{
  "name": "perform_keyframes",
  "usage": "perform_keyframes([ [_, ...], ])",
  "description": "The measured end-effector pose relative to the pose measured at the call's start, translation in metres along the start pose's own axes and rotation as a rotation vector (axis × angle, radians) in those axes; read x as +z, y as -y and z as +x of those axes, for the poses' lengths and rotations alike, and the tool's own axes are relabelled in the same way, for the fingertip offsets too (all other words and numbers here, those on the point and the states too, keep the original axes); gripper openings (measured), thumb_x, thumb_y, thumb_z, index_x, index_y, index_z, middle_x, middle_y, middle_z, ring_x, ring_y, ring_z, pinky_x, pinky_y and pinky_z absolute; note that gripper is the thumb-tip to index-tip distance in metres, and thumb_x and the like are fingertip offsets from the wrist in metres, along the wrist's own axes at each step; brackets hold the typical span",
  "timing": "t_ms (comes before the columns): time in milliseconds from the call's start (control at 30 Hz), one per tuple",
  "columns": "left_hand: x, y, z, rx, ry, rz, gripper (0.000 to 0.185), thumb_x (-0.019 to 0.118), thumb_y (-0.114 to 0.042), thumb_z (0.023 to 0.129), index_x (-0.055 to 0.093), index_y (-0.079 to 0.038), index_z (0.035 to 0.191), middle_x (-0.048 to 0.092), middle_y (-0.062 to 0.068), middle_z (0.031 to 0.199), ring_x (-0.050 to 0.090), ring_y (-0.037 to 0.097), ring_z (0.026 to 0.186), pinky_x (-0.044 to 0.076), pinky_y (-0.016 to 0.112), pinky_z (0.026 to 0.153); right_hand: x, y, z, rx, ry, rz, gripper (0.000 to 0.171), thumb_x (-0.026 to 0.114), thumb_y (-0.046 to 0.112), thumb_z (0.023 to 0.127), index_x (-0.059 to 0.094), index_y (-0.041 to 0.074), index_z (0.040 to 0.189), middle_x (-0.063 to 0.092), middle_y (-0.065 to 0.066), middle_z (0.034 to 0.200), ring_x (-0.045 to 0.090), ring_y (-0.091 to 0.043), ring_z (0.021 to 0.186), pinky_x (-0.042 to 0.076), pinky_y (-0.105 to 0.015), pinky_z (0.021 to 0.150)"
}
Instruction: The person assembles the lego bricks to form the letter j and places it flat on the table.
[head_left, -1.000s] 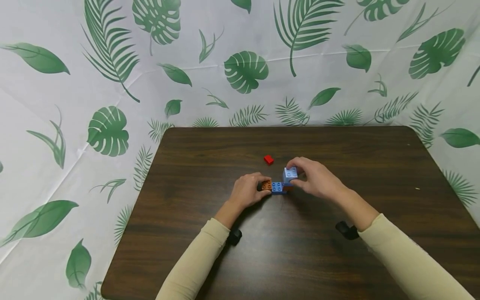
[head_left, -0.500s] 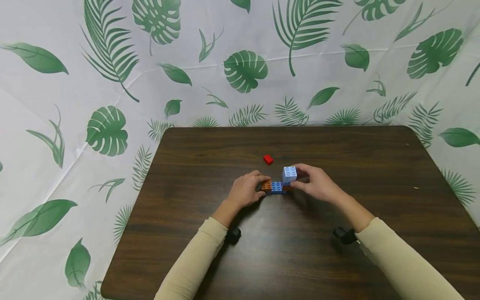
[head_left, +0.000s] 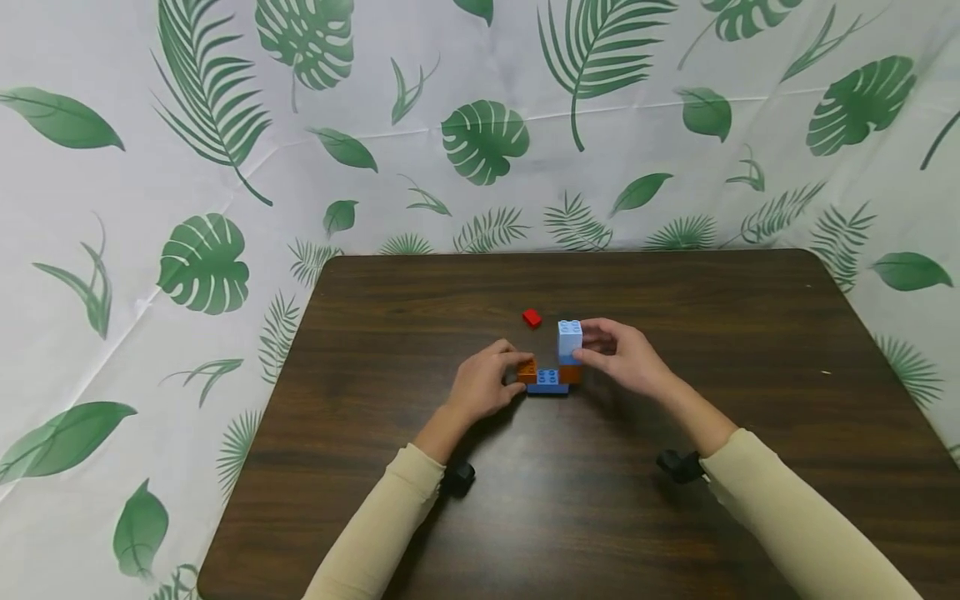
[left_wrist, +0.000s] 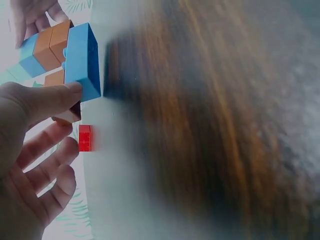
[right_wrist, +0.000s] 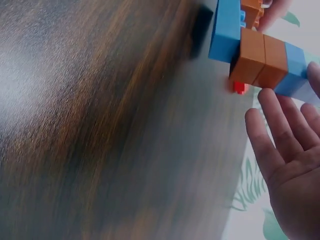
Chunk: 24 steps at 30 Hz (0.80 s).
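Note:
Both hands hold one built-up piece of toy bricks near the table's middle. Its base is a long blue brick. An orange brick sits on the base's left end. On the right end rises a tower of two orange bricks, a blue brick and a light blue brick on top. My left hand pinches the left end, its thumb on the blue base. My right hand holds the tower, thumb in front at the upper blue bricks and fingers behind, partly hidden.
A loose red brick lies on the dark wooden table just behind the built piece. A white sheet with green leaves hangs beyond the table's back edge. Black wrist cameras sit under both forearms.
The built piece has tipped so that its front side shows more and the tower looks taller. The right hand's fingers have slid from the top brick's top edge to lower on the tower.

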<state>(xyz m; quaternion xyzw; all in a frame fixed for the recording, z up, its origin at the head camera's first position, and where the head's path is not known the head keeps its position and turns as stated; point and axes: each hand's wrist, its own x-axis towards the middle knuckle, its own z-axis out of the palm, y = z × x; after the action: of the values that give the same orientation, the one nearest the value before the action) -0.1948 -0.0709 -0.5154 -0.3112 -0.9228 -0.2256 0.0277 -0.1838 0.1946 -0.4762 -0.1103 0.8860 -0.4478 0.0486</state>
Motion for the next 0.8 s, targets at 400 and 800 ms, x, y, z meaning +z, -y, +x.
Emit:
perform_keyframes([
  [400,-0.008,0.005,-0.014,-0.003,0.003,-0.05,0.033,0.079,-0.031,0.084,0.073,-0.029,0.116,0.067,-0.011,0.104,0.049,0.003,0.064,0.043,0.025,0.058,0.01,-0.004,0.007,0.107,0.072,0.169,0.047,0.07,0.027,0.093,0.057,-0.002,0.128,0.064,-0.019,0.115,0.064,-0.031,0.095,0.055,-0.042,0.079],
  [800,-0.014,0.005,-0.02,-0.02,0.036,-0.048,0.03,0.077,-0.031,0.086,0.074,-0.027,0.116,0.063,-0.007,0.097,0.047,0.007,0.063,0.039,0.025,0.054,0.023,-0.009,0.013,0.205,0.111,0.215,0.052,0.062,0.026,0.098,0.05,-0.008,0.135,0.061,-0.024,0.119,0.066,-0.03,0.097,0.056,-0.038,0.076],
])
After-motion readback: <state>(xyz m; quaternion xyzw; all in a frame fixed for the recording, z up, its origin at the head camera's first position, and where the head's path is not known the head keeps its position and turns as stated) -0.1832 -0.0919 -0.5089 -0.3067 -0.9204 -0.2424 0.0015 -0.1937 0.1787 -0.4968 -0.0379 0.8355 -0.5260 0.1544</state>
